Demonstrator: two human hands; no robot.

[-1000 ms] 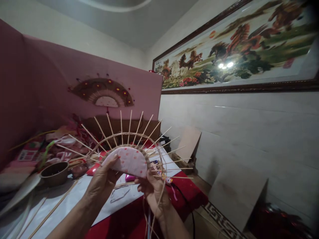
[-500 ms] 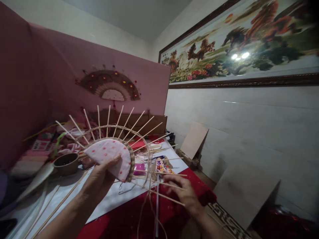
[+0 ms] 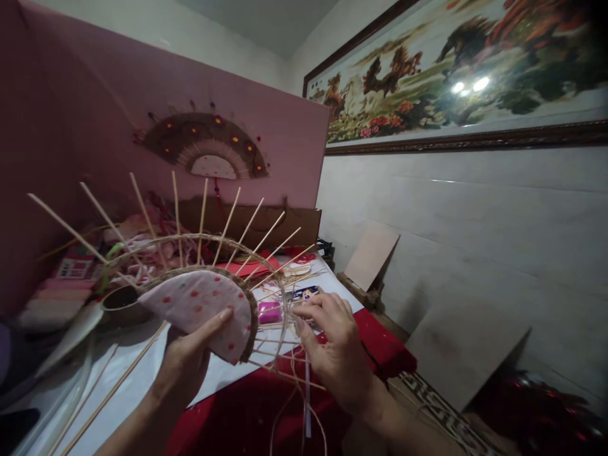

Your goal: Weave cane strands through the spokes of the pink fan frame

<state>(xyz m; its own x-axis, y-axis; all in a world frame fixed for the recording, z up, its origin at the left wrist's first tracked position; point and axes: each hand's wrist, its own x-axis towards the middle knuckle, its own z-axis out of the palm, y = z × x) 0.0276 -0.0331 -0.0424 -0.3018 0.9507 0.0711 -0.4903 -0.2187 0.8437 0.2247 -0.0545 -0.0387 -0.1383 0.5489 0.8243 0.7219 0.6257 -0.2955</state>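
Observation:
My left hand (image 3: pixel 190 354) grips a half-made fan by its half-round base (image 3: pixel 199 304) of white cloth with red dots, thumb on the front face. Thin wooden sticks (image 3: pixel 204 209) spread out from the base. A brown braided band edges the cloth, and a ring of twine (image 3: pixel 228 240) crosses the sticks farther out. At the fan's right side is my right hand (image 3: pixel 332 342), fingers bent and thumb close to the forefinger beside the twine and stick ends. What lies between those fingertips is hidden. Loose twine (image 3: pixel 325 424) hangs below.
A finished fan (image 3: pixel 204 145) hangs on the pink board. On the white table stand a brown pot (image 3: pixel 121 304), a pink packet (image 3: pixel 270 312) and pink scraps (image 3: pixel 142 234). Red cloth (image 3: pixel 380 342) covers the near edge. Loose sticks (image 3: pixel 116 386) lie at left.
The fan has come closer and turned, its left sticks reaching farther left. My right hand has moved up and left from the lower sticks to the ring of twine.

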